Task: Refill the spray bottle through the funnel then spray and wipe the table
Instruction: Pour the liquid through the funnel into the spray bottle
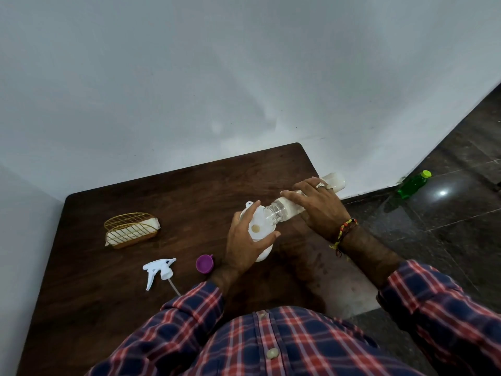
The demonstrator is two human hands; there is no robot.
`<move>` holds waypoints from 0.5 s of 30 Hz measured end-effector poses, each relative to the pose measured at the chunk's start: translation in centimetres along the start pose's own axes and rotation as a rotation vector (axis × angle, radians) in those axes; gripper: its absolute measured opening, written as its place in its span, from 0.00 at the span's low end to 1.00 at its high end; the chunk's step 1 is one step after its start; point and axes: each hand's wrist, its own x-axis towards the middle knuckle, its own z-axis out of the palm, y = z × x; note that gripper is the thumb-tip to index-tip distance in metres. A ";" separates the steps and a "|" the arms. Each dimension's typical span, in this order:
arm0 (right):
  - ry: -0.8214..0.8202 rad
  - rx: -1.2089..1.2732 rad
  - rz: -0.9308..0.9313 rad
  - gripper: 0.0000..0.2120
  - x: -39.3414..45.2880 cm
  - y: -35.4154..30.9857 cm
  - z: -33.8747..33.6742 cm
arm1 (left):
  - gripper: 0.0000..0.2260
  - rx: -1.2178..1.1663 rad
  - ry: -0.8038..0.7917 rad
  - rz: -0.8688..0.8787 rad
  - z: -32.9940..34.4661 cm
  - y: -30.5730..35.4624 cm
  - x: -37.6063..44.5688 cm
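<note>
Dim, even indoor light, soft blotchy glow on the grey wall (217, 77), one hard white glare spot on the glossy dark floor (442, 193), faint shadows on the brown table (135, 280), wide-angle bending at the edges, slight overall softness, shirt (271, 343) blurred

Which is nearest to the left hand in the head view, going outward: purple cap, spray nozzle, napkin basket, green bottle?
From the left hand:
1. purple cap, just to its left
2. spray nozzle, farther left
3. napkin basket, far left
4. green bottle, on the floor, right

Single head cam, wide-angle, looking fwd and down — close over table (113, 294), wall (189, 77) behind
</note>
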 end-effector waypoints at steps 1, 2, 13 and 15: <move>0.002 0.000 -0.001 0.31 0.0 0.0 0.0 | 0.39 -0.011 0.002 -0.002 -0.1 0.1 -0.1; 0.001 -0.003 -0.003 0.31 0.1 0.0 0.0 | 0.39 -0.017 0.004 -0.005 -0.1 0.1 -0.1; -0.033 -0.007 0.004 0.31 0.1 0.2 0.3 | 0.37 -0.020 0.001 -0.002 -0.3 0.4 -0.1; -0.041 -0.005 0.007 0.31 0.2 0.2 0.3 | 0.37 -0.023 0.000 -0.002 -0.3 0.4 -0.1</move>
